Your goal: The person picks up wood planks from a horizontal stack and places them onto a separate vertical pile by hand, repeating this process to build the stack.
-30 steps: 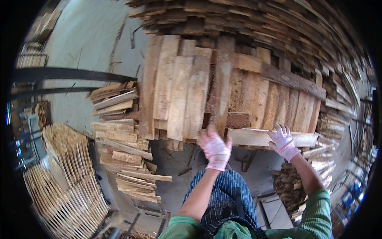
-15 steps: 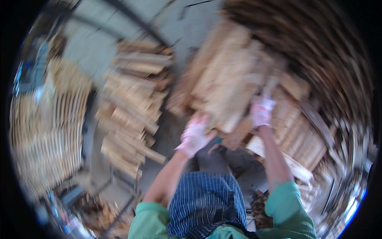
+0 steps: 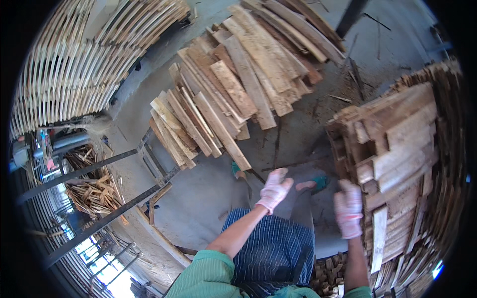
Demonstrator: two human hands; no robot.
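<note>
My left hand [image 3: 276,189], in a pale pink-and-white work glove, hangs in front of my striped blue apron [image 3: 268,243]. Its fingers are loosely stretched and hold nothing. To the right, my right hand [image 3: 349,208], gloved alike, is raised with fingers pointing away and nothing in it. It is nearest to a stack of wooden boards [image 3: 405,134] on the right; whether it touches the stack's side I cannot tell. Ahead and left of my hands, a long row of loose, overlapping wooden boards [image 3: 243,82] lies on a low metal frame [image 3: 154,159].
Tall, neatly layered board piles [image 3: 94,59] stand at the far left. Dark metal rails [image 3: 99,218] run across the lower left, near a heap of wood scraps [image 3: 94,193]. A dark post [image 3: 352,17] rises at the top right. Small blocks [image 3: 330,273] lie by my right forearm.
My view has swung to the right. Both hands were on the boards of the right stack and are now off them, drawn back toward my body. The loose board row now shows in front of me.
</note>
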